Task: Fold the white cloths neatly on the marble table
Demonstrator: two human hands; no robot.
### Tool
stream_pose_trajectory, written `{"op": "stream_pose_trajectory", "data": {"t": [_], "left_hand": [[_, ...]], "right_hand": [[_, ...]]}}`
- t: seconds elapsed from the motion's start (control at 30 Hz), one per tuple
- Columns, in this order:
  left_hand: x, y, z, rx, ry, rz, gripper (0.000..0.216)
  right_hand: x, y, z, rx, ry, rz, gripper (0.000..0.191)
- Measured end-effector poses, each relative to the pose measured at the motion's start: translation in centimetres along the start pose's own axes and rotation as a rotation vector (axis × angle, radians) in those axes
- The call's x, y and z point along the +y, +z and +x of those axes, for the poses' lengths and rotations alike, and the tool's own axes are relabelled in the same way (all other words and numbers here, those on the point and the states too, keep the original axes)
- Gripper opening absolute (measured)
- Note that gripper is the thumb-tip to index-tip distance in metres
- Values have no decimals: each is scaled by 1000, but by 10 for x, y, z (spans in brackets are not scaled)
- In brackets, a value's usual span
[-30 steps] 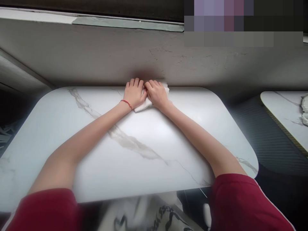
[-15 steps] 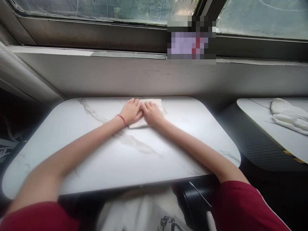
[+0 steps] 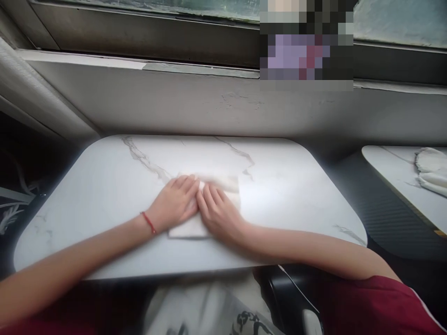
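Observation:
A folded white cloth [image 3: 190, 228] lies flat on the white marble-patterned table [image 3: 296, 186], slightly blurred. My left hand [image 3: 174, 201] rests palm down on its left part, fingers stretched out, with a red string bracelet [image 3: 148, 222] round the wrist. Pressed on the cloth's middle is my right hand [image 3: 220, 211], also palm down, its fingers extended and lying close together. The two hands almost meet at the fingers and thumbs. Both cover much of the cloth, and their palms are hidden.
Beyond the table's far edge stands a pale wall [image 3: 167, 100] below a window frame [image 3: 146, 39]. At the right is a second marble-patterned table [image 3: 394, 167] with white gloves [image 3: 433, 170] on it. Below the near edge hang a printed pale bag [image 3: 206, 307] and a white cable [image 3: 300, 291].
Both hands and the cloth have moved from near the table's far edge back toward me, to about its middle. The right elbow is bent more, and the view has shifted a little.

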State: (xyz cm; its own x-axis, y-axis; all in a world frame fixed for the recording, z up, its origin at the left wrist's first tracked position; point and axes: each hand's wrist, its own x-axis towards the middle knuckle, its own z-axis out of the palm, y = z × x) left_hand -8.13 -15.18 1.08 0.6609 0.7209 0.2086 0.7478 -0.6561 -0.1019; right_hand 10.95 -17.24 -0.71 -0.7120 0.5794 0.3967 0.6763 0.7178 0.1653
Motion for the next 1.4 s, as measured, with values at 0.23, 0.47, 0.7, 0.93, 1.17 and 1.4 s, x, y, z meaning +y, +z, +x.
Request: {"op": "stream_pose_trajectory", "data": {"t": [0.23, 0.47, 0.7, 0.93, 1.17, 1.4], "left_hand": [[-74, 16, 8, 40, -215, -47, 58], [-125, 25, 12, 78, -350, -81, 56], [-154, 29, 6, 63, -452, -92, 61], [-172, 30, -1, 68, -547, -91, 60], [-174, 33, -2, 76, -544, -86, 60], [-174, 30, -1, 62, -553, -83, 62]], "right_hand": [[35, 42, 79, -42, -72, 169, 51], [53, 80, 137, -55, -80, 239, 53], [56, 102, 179, -71, -98, 239, 55], [56, 116, 209, -29, -143, 275, 54], [55, 115, 208, -32, -113, 236, 53], [56, 108, 208, -65, -107, 252, 54]]}}
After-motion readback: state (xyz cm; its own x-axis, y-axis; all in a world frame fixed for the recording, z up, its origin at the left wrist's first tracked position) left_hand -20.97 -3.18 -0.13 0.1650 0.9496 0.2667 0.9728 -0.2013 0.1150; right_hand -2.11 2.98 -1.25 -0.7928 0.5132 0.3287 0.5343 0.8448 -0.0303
